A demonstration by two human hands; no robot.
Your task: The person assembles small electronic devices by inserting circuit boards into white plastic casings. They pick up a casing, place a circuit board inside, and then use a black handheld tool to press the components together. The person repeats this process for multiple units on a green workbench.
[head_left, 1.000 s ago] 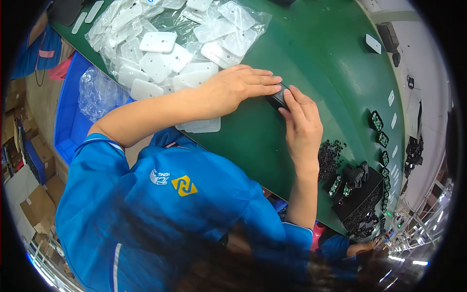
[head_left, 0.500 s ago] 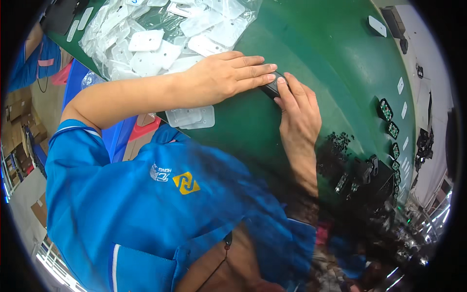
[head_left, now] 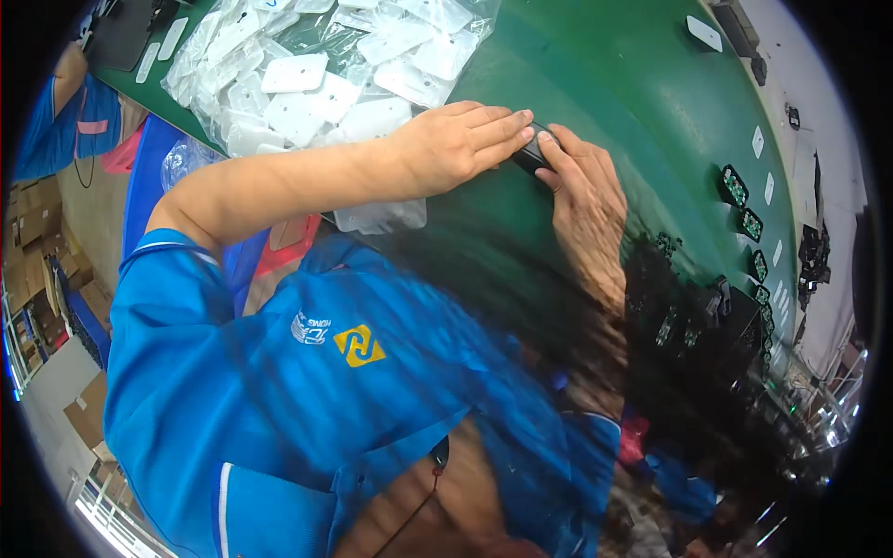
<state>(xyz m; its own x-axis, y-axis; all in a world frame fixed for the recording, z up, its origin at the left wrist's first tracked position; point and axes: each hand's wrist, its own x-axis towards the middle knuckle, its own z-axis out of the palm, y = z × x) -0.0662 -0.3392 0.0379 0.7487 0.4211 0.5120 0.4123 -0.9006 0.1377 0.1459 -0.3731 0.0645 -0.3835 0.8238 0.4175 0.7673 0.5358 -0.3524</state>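
A small black case (head_left: 530, 158), oblong with rounded edges, lies between my hands over the green table. My right hand (head_left: 591, 181) is closed on its right end, the thumb on top and the fingers along the far side. My left hand (head_left: 460, 147) reaches across from the left, its fingers stretched out flat and their tips on the case's left part. My left thumb is hidden, and so is most of the case's underside. Dark blurred strands cover part of my right forearm (head_left: 600, 279).
White plastic plates (head_left: 296, 73) lie heaped on clear bags at the far left of the green table (head_left: 595, 65). More pale plates (head_left: 381, 216) sit under my left forearm. Black housings with green circuit boards (head_left: 735, 186) line the right edge. A blue bin (head_left: 144, 177) stands left.
The view has shifted slightly, so the table's things sit a little differently. Both hands stay at the black case. Dark strands now cover more of the right forearm and table.
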